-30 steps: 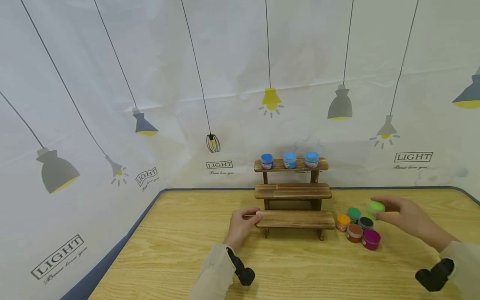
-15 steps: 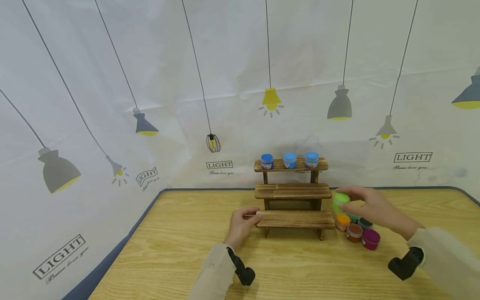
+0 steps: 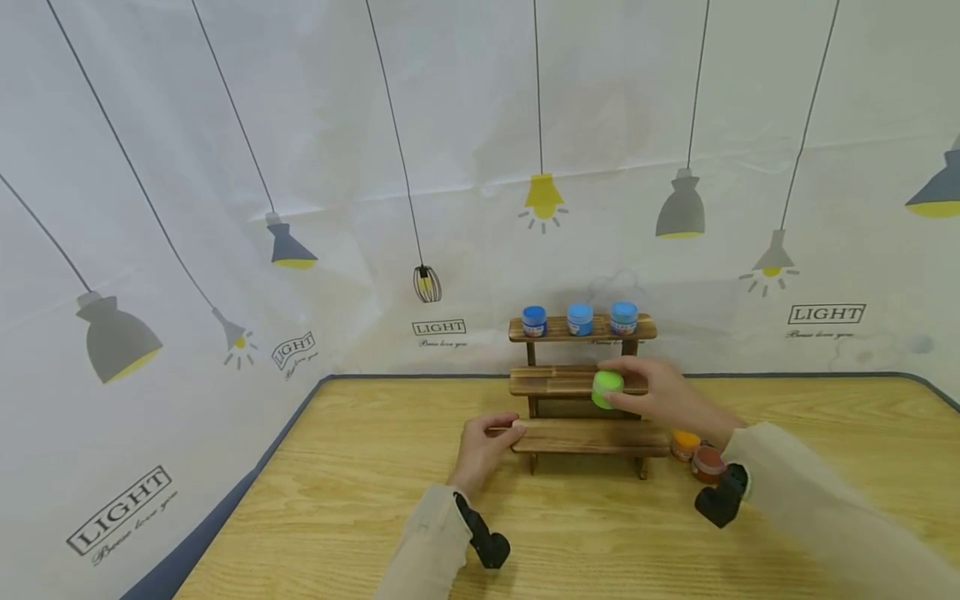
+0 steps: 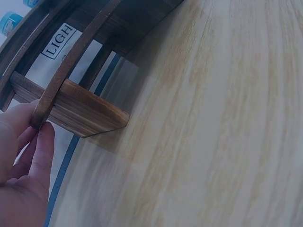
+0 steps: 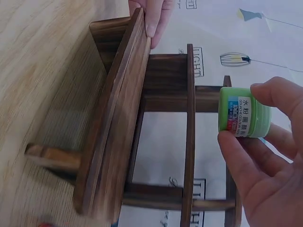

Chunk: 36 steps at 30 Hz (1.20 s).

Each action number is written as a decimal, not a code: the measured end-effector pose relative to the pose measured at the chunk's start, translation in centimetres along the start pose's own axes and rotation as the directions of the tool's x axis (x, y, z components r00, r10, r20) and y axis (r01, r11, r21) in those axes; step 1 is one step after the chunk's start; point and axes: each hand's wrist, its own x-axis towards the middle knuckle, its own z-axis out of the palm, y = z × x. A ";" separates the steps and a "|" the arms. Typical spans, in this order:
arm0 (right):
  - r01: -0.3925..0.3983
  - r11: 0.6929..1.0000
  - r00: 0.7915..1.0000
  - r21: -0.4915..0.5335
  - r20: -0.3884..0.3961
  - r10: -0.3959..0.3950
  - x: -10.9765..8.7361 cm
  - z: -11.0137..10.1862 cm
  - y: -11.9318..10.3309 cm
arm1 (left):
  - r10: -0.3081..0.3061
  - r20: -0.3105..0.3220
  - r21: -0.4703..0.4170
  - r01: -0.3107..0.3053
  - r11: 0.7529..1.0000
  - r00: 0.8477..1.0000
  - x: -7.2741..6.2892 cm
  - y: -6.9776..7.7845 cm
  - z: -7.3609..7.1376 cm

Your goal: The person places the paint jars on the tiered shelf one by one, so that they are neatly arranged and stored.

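My right hand [image 3: 667, 396] pinches a light green paint jar [image 3: 607, 389] between thumb and fingers. In the head view the jar overlaps the middle step of a three-step wooden stand [image 3: 585, 435]. The right wrist view shows the jar's printed label [image 5: 239, 116] facing the camera. With thumb and fingers, my left hand [image 3: 483, 450] grips the left end of the lowest step; the left wrist view shows this pinch on the wooden edge [image 4: 45, 111]. Along the top step stand a dark blue jar [image 3: 534, 322] and two lighter blue jars, the middle jar [image 3: 580, 320] and the right jar [image 3: 623, 318].
On the table [image 3: 337, 508], right of the stand, are an orange jar [image 3: 684, 444] and a brown jar [image 3: 708, 464]. My right wrist and sleeve cover the area beside them. A wall sheet [image 3: 337, 292] printed with lamps rises close behind the stand.
My right hand has carried the light green jar leftward from above the jar group to the middle step. Its forearm now hides several table jars. The left hand stays on the stand.
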 end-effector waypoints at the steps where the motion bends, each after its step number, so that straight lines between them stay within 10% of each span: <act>1: 0.000 1.000 1.000 0.006 0.003 0.000 0.4 0.3 -0.1 | -0.002 0.002 -0.001 0.002 1.000 1.000 0.0 0.0 0.0; 36: -0.030 0.995 0.999 0.099 -0.032 0.034 6.9 5.8 0.1 | -0.001 0.008 -0.019 0.001 1.000 1.000 0.2 -0.2 -0.1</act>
